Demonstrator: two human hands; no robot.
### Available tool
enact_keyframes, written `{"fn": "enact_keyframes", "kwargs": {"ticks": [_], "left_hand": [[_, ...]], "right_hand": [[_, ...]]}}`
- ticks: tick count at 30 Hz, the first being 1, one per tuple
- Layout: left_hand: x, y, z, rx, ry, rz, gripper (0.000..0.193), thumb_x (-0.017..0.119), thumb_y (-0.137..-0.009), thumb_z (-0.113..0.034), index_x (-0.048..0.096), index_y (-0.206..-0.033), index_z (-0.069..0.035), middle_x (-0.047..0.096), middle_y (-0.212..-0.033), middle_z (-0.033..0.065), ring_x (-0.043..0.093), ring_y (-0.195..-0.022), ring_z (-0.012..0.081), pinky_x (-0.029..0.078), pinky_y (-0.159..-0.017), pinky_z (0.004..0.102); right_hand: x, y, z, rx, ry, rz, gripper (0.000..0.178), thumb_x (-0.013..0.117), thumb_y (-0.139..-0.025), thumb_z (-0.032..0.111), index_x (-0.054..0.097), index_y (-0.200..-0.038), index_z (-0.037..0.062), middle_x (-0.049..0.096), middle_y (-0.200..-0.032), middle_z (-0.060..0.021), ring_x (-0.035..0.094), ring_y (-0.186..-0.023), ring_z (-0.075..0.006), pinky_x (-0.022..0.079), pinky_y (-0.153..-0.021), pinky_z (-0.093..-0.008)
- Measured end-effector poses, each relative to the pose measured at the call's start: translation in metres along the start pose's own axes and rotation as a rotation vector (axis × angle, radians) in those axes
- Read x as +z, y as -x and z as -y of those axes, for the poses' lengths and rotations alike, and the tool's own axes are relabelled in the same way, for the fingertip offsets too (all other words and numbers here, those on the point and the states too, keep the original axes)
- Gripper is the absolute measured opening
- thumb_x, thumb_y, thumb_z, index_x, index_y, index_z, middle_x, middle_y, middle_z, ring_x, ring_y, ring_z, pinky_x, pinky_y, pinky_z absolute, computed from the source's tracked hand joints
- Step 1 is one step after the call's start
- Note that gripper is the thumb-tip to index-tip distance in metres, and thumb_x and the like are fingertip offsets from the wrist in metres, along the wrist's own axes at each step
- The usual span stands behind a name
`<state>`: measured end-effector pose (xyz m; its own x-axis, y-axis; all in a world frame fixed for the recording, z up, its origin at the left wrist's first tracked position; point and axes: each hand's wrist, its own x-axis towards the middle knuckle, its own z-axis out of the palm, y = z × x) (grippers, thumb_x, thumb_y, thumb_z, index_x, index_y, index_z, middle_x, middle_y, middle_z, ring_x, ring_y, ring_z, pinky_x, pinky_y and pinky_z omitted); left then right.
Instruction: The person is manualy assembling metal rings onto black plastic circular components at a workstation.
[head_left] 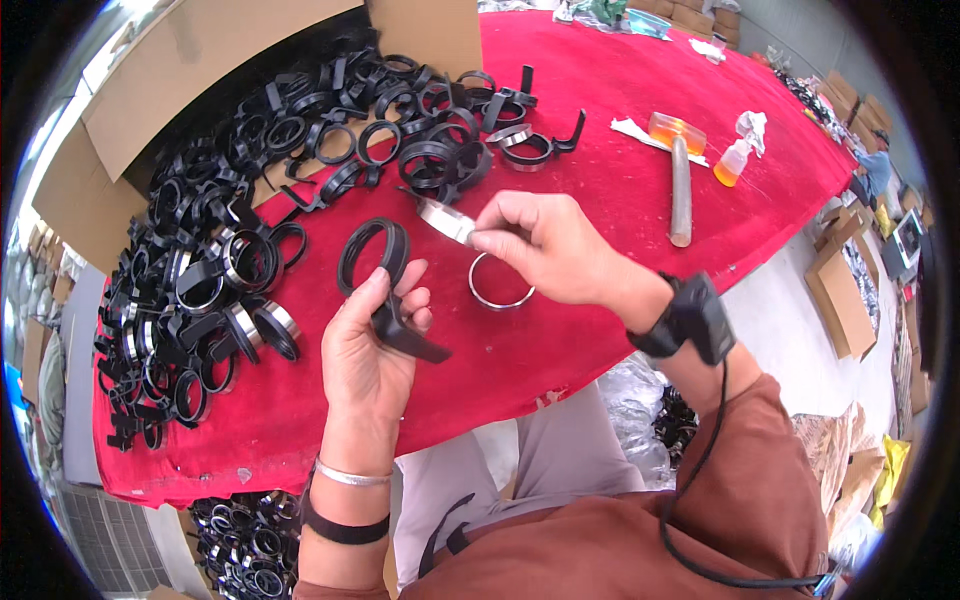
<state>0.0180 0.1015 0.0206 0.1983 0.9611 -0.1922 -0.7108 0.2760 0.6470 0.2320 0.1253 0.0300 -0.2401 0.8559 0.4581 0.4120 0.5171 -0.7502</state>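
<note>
My left hand (pixel 372 325) is closed around a black plastic ring with a handle (pixel 412 342), its loop tilted up above the red cloth. In my right hand (pixel 550 240), a shiny silver metal ring (pixel 443 219) is pinched between thumb and fingers, just right of the black loop and apart from it. Another thin metal ring (pixel 503 307) lies flat on the cloth below my right hand. Beyond the hands, a black handled ring (pixel 530 155) rests with a silver ring (pixel 510 135) leaning on its edge.
A large heap of black handled rings (pixel 285 135), some with silver bands, covers the left and far left of the red table (pixel 590 90) beside opened cardboard (pixel 215 60). At right lie an orange-headed mallet (pixel 680 195) and an orange-liquid bottle (pixel 731 165). Another person (pixel 877 168) is far right.
</note>
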Motion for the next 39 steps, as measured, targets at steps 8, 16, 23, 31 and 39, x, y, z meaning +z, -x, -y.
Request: {"fn": "enact_keyframes", "kwargs": {"ticks": [8,16,23,31,39], "left_hand": [[-0.011,0.019,-0.006,0.03,-0.023,0.0,0.032,0.051,-0.093,-0.017,0.05,-0.117,0.004,0.058,-0.11,0.0199,0.056,-0.069,0.0154,0.048,-0.06,0.0281],[-0.024,0.047,-0.008,0.028,0.036,-0.032,0.032,0.05,-0.093,-0.017,0.05,-0.12,0.001,0.058,-0.111,0.0199,0.054,-0.069,0.0154,0.046,-0.06,0.0271],[-0.025,0.062,-0.002,0.043,-0.012,-0.036,0.034,0.05,-0.094,-0.019,0.05,-0.12,0.003,0.059,-0.111,0.0198,0.053,-0.069,0.0154,0.045,-0.06,0.0273],[-0.029,0.066,0.001,0.047,0.017,0.013,0.026,0.053,-0.092,-0.018,0.057,-0.107,0.004,0.061,-0.105,0.0224,0.055,-0.068,0.0163,0.045,-0.061,0.029],[-0.037,0.073,0.004,-0.04,0.064,-0.047,0.035,0.048,-0.094,-0.019,0.048,-0.124,0.0,0.059,-0.109,0.0194,0.054,-0.068,0.0163,0.047,-0.06,0.0285]], "right_hand": [[-0.053,0.027,-0.08,-0.06,0.729,-0.022,0.028,0.062,-0.081,0.023,0.062,-0.1,0.0023,0.06,-0.087,-0.0194,0.059,-0.087,-0.0365,0.048,-0.076,-0.0431],[0.015,0.038,-0.026,0.194,0.823,0.161,0.072,0.069,-0.069,0.056,0.055,-0.105,-0.0049,0.052,-0.102,-0.0236,0.054,-0.095,-0.039,0.047,-0.082,-0.0435],[0.016,0.053,-0.01,-0.509,0.705,-0.052,0.065,0.077,-0.056,0.013,0.052,-0.115,0.0025,0.049,-0.104,-0.0145,0.051,-0.088,-0.0299,0.048,-0.074,-0.0365],[0.014,0.055,0.009,-0.58,0.793,-0.063,0.065,0.073,-0.055,0.009,0.052,-0.117,0.0041,0.049,-0.102,-0.012,0.05,-0.087,-0.0269,0.045,-0.073,-0.0341],[0.01,0.041,0.037,-0.344,0.839,0.353,0.059,0.07,-0.048,0.017,0.059,-0.101,-0.0065,0.049,-0.095,-0.0148,0.048,-0.086,-0.0288,0.046,-0.071,-0.036]]}}
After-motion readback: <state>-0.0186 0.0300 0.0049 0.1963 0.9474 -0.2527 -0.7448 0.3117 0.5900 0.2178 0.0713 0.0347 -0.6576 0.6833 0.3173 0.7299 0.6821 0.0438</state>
